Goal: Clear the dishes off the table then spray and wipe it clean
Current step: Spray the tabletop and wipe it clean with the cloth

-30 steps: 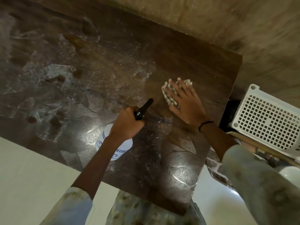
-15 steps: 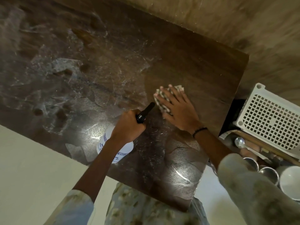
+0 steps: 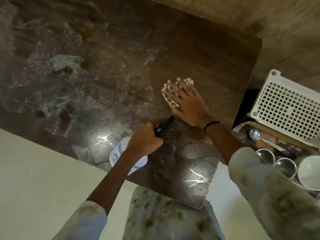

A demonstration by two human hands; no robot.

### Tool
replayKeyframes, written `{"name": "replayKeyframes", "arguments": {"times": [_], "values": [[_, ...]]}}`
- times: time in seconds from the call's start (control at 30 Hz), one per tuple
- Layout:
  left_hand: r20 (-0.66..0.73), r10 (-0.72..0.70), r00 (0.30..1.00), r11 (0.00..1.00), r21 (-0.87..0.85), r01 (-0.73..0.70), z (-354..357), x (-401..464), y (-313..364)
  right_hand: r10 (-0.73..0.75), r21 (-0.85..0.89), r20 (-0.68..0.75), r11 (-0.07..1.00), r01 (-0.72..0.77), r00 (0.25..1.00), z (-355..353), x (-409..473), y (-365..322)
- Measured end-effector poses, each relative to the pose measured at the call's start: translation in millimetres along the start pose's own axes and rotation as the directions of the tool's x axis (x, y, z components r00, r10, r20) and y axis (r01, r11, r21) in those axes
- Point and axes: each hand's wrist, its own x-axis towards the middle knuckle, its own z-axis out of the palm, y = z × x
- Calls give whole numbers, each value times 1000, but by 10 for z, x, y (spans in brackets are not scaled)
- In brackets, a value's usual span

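Note:
The dark brown table (image 3: 207,54) fills the view, streaked with white smears over its left and near parts. My right hand (image 3: 187,103) lies flat with spread fingers on a checked cloth (image 3: 170,95) pressed to the tabletop. My left hand (image 3: 144,138) grips the black head of a white spray bottle (image 3: 119,153), whose black nozzle (image 3: 165,126) points toward the cloth. The bottle body shows below my wrist, partly hidden by my forearm.
A white perforated plastic crate (image 3: 284,108) stands off the table's right edge. Below it lie a metal spoon (image 3: 255,135), two steel cups (image 3: 275,161) and a white cup (image 3: 310,172). Pale floor (image 3: 34,179) lies beyond the table's near edge.
My right hand slid the cloth left and toward me, then back a little. The left hand and bottle stayed about where they were. The view has shifted, bringing the cups and spoon into sight.

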Motion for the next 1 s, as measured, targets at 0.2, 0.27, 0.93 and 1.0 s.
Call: {"name": "replayKeyframes", "arguments": {"times": [0.2, 0.27, 0.93, 1.0], "values": [[42, -24, 999, 997, 77, 20, 117, -83, 36, 197, 47, 23, 979, -197, 980, -81, -224, 184], [27, -26, 999, 996, 84, 24, 129, -97, 42, 191, 53, 28, 980, -192, 981, -73, -216, 183], [-205, -102, 973, 989, -122, 78, -230, -132, -272, 55, 103, -69, 993, -48, 996, 129, -38, -730], [-200, -83, 976, 993, -94, 65, -254, -150, -303, -47, 43, -21, 998, 48, 999, 155, -351, -697]]}}
